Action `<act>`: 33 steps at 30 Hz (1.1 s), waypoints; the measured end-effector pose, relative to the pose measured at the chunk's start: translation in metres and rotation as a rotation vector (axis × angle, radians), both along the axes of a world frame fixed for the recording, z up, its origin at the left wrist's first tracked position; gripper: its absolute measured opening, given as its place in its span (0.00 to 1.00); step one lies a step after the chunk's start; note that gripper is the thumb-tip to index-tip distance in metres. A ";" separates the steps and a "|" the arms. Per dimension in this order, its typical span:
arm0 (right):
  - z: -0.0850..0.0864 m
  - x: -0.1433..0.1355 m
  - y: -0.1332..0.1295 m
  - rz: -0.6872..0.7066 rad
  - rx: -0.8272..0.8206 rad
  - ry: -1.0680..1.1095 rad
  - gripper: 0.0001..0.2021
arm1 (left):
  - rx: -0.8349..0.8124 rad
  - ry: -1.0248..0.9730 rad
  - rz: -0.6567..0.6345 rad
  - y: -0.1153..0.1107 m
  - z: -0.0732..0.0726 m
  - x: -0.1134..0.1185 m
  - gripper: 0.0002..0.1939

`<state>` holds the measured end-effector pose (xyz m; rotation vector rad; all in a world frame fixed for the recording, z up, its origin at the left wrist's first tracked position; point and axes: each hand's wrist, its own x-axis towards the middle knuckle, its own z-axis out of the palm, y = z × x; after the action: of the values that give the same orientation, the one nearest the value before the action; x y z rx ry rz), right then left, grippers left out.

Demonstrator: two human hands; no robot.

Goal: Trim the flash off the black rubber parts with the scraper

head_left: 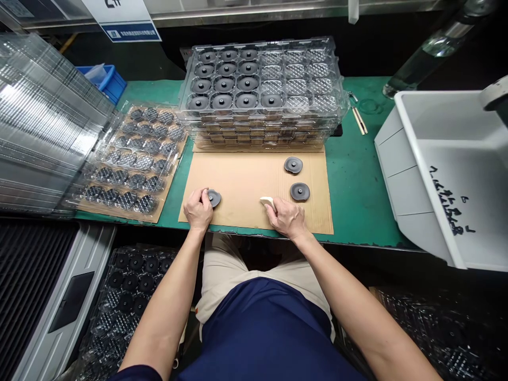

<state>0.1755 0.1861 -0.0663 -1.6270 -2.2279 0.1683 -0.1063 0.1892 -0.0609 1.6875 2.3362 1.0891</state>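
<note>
My left hand [198,210] pinches the edge of a dark round part [214,198] over the left side of the cardboard sheet [242,185]. My right hand [289,217] is closed around a small cream-coloured piece [267,201], whose end sticks out to the left past the fingers. Two more dark parts, one [293,165] farther back and one [300,191] just beyond my right hand, lie on the cardboard. Behind the sheet stands a stack of clear trays [262,124]; the top one holds dark parts in its left columns and several bare pockets at the right.
A clear tray of patterned round parts [137,159] lies at the left, near tall stacked trays [51,116] and a blue bin [109,84]. At the right are a large white bin [416,174], a small tool [360,121] and a clear cylinder [424,58].
</note>
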 end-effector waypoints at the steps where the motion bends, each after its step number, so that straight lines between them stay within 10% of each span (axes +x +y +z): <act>1: 0.000 0.000 0.000 0.001 0.000 0.000 0.20 | 0.000 -0.001 0.000 0.000 0.000 0.000 0.15; 33: -0.005 0.001 -0.001 -0.006 0.014 0.014 0.20 | 0.000 0.002 0.009 0.000 0.001 0.001 0.15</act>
<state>0.1761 0.1854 -0.0709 -1.6198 -2.2088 0.1610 -0.1056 0.1895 -0.0603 1.6802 2.3476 1.0891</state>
